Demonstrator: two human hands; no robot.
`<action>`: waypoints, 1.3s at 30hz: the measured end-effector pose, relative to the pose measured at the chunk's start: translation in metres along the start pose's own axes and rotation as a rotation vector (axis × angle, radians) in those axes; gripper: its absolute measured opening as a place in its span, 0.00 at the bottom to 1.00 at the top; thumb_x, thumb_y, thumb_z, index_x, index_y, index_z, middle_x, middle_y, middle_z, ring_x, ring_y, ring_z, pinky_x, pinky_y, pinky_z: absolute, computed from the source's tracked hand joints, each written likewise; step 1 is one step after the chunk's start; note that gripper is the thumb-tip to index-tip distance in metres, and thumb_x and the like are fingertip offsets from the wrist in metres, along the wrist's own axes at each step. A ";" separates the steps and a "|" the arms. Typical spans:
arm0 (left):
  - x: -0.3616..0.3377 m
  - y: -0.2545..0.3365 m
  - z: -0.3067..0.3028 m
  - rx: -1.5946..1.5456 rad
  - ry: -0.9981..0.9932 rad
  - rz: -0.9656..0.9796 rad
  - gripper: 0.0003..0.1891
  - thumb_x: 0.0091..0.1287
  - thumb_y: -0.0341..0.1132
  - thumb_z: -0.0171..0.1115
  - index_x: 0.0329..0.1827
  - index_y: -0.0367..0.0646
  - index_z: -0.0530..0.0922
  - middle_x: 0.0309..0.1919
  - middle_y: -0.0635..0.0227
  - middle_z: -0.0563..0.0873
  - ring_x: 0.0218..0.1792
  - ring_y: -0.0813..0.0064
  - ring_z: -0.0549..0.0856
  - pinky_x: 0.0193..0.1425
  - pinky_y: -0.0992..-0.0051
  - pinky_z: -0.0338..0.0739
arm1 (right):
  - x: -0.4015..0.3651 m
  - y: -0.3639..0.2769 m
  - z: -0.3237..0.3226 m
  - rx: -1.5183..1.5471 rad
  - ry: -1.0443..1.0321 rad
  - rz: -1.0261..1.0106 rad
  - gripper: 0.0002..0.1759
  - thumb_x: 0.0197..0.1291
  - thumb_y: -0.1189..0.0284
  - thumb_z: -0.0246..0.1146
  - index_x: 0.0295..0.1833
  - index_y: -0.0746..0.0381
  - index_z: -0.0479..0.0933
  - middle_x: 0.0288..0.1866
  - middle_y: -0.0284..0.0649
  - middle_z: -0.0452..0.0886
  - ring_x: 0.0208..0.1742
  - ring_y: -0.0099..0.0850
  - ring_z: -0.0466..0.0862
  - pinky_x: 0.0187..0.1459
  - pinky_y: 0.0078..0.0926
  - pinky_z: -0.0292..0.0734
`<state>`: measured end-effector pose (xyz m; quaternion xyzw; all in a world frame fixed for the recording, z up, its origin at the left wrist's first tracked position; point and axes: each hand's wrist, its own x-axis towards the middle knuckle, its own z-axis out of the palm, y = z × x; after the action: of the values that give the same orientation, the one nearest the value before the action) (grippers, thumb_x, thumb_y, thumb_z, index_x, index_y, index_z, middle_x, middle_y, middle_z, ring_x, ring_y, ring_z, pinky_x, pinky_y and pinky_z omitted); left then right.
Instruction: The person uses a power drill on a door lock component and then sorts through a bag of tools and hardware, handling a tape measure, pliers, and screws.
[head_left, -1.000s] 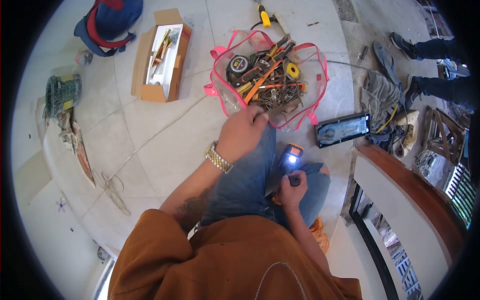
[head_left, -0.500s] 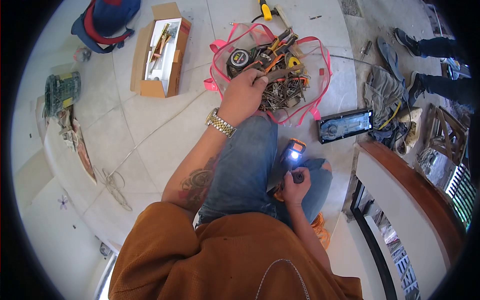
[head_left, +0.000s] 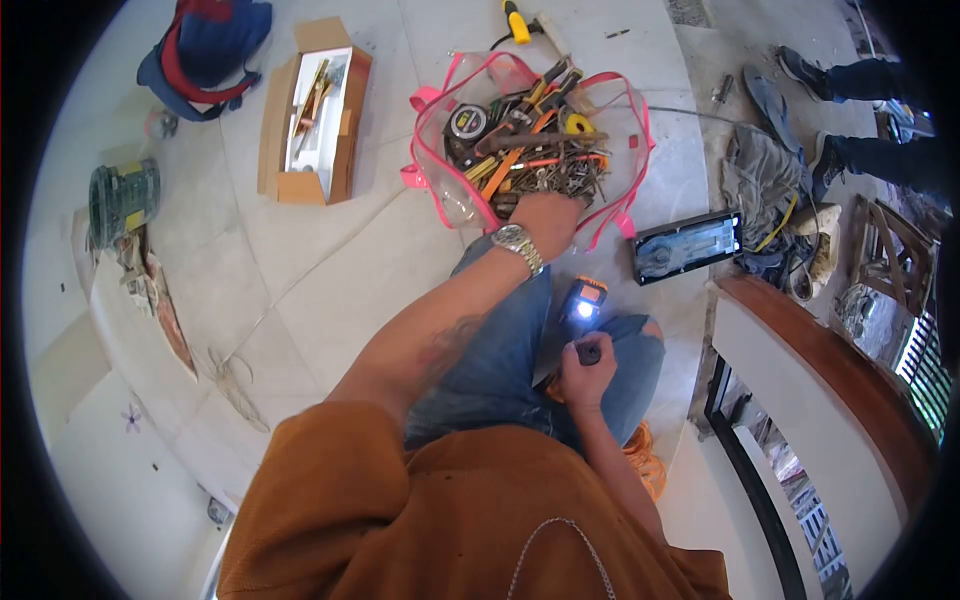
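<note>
My left hand (head_left: 547, 224), a metal watch on its wrist, reaches over the near rim of a clear bag with pink trim (head_left: 440, 190). Its fingers are bent down out of sight by a heap of screws and nails (head_left: 550, 178), so what they touch is hidden. Also in the bag are a tape measure (head_left: 467, 123), a yellow round item (head_left: 577, 124) and several hand tools. Over my knee, my right hand (head_left: 588, 378) is closed around a cordless drill (head_left: 588, 292), whose light is on and whose dark round nose faces up.
A black case with a metal mechanism (head_left: 688, 247) lies right of the bag. Left stands an open cardboard box (head_left: 350, 130) with brass-coloured parts. A backpack (head_left: 215, 50), a thin cord (head_left: 270, 312), a yellow-handled tool (head_left: 517, 22) and cloth (head_left: 755, 180) lie around. Another person's legs (head_left: 880, 85) show at right.
My left hand has moved from the bag's left middle down and right to its near rim, uncovering the tools there. My right hand stays in place with the drill.
</note>
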<state>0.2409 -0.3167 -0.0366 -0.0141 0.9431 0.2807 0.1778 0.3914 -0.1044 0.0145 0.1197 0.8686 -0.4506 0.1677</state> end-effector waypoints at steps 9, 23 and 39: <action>0.064 -0.023 0.055 0.165 -0.147 0.116 0.15 0.69 0.41 0.57 0.39 0.46 0.91 0.39 0.52 0.93 0.45 0.51 0.93 0.51 0.54 0.86 | 0.006 0.009 -0.005 0.094 0.042 0.094 0.10 0.55 0.73 0.71 0.37 0.62 0.75 0.28 0.39 0.80 0.30 0.29 0.82 0.38 0.31 0.80; 0.085 -0.017 0.076 0.392 -0.067 0.159 0.16 0.71 0.40 0.56 0.31 0.48 0.91 0.31 0.55 0.93 0.34 0.56 0.94 0.37 0.55 0.89 | -0.001 0.023 -0.002 -0.051 0.068 0.007 0.10 0.54 0.69 0.69 0.39 0.60 0.79 0.32 0.47 0.85 0.34 0.41 0.88 0.41 0.38 0.82; 0.120 0.008 0.072 0.093 -0.150 -0.259 0.15 0.69 0.38 0.61 0.50 0.42 0.91 0.45 0.51 0.94 0.50 0.49 0.93 0.57 0.56 0.87 | -0.009 -0.005 -0.007 -0.036 -0.039 0.387 0.30 0.58 0.55 0.70 0.63 0.58 0.80 0.43 0.58 0.88 0.47 0.58 0.89 0.51 0.54 0.84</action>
<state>0.1507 -0.2629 -0.1297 -0.1063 0.9294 0.2118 0.2828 0.3965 -0.1014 0.0254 0.2726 0.8340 -0.3964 0.2703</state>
